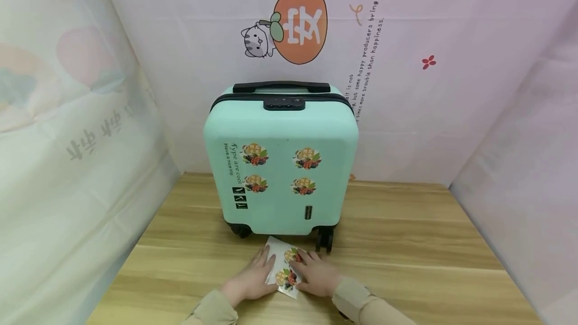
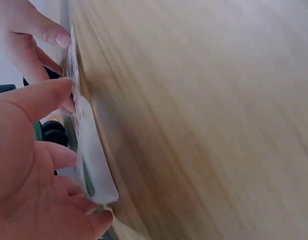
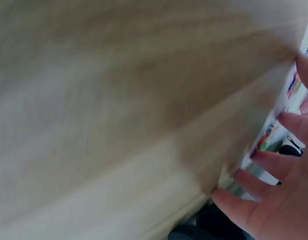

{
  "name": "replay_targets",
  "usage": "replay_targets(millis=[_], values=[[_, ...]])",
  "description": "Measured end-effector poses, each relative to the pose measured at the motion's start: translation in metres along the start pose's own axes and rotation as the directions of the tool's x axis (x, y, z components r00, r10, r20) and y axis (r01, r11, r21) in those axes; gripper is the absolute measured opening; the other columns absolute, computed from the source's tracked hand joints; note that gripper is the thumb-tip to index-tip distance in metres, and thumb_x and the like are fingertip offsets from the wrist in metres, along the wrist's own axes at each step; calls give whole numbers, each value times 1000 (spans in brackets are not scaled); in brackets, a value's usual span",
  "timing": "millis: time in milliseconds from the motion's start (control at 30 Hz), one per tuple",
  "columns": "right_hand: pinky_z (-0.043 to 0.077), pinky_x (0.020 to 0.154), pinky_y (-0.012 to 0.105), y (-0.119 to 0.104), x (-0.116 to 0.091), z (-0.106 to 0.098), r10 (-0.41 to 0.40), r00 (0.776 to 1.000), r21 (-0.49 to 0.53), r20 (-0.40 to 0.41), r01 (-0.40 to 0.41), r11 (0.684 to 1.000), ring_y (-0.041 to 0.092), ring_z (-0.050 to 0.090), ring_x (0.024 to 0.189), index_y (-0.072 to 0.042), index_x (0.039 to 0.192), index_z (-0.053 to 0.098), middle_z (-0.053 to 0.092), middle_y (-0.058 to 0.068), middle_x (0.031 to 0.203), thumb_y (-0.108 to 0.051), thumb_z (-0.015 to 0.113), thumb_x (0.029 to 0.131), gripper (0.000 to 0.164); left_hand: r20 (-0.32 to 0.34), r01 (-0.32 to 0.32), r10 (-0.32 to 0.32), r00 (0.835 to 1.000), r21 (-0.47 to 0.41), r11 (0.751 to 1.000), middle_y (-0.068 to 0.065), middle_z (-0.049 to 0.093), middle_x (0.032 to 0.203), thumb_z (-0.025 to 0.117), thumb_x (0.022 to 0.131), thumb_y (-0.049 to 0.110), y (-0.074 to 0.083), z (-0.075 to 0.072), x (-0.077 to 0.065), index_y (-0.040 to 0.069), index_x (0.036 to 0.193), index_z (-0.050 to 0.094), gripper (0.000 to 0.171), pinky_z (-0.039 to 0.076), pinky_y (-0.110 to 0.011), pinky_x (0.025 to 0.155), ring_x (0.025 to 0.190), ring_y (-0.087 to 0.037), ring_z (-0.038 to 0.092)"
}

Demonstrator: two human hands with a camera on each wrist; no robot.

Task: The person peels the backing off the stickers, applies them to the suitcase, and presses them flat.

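Head view, sticker sheet: the white sticker sheet (image 1: pixel 276 261) is lying at the lower centre of the frame, between the two hands, with two fruit-patterned stickers showing on it.
Left hand: the left hand (image 1: pixel 253 281) is touching the sheet's left side, its thumb and fingers spreading wide and fairly straight.
Right hand: the right hand (image 1: pixel 318 275) is touching the sheet's right side, its fingers spreading apart, one reaching beside the upper sticker; whether any fingertip is pinching the edge, I cannot tell.
Left wrist view: the sheet is showing nearly edge-on at left of the frame, both hands meeting it there.
Mint suitcase: the suitcase (image 1: pixel 275 219) is standing upright at the frame's centre, just beyond the sheet, bearing four similar stickers on its front.
Tabletop: the wood-grained tabletop (image 1: pixel 424 245) is carrying suitcase and sheet across the lower frame.
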State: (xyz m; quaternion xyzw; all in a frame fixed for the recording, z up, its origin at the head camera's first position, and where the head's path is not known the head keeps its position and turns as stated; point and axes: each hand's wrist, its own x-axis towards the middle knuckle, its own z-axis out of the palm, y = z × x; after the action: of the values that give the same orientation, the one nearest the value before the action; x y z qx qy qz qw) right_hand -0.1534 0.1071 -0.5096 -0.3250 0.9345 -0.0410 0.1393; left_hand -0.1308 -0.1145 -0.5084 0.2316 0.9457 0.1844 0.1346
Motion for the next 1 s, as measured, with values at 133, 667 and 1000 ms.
replay_targets(millis=[133,667,1000], values=[[40,102,54,-6,2,-2,13,1000,2,-22,-13,1000,38,38,133,-25,141,45,35,13,150,-49,59,88,60,-14,10,-10,1000,-23,1000,-34,16,150,65,86,34,0,1,2,-9,141,34,77,24,-56,112,139,-49,17],[45,98,49,-9,10,-4,4,999,71,-33,-2,997,38,42,129,-21,137,52,41,16,146,-42,70,82,61,-221,39,-72,973,-153,988,-39,36,137,74,72,-1,-9,11,10,-13,135,40,73,39,-55,101,124,-51,42],[51,90,44,-14,14,-13,66,973,226,-221,-15,974,33,55,116,-8,128,57,57,14,130,-32,71,84,52,-372,-11,-102,923,-290,957,-29,58,119,61,78,-12,-8,8,6,-10,124,55,46,51,-49,88,103,-41,60]])
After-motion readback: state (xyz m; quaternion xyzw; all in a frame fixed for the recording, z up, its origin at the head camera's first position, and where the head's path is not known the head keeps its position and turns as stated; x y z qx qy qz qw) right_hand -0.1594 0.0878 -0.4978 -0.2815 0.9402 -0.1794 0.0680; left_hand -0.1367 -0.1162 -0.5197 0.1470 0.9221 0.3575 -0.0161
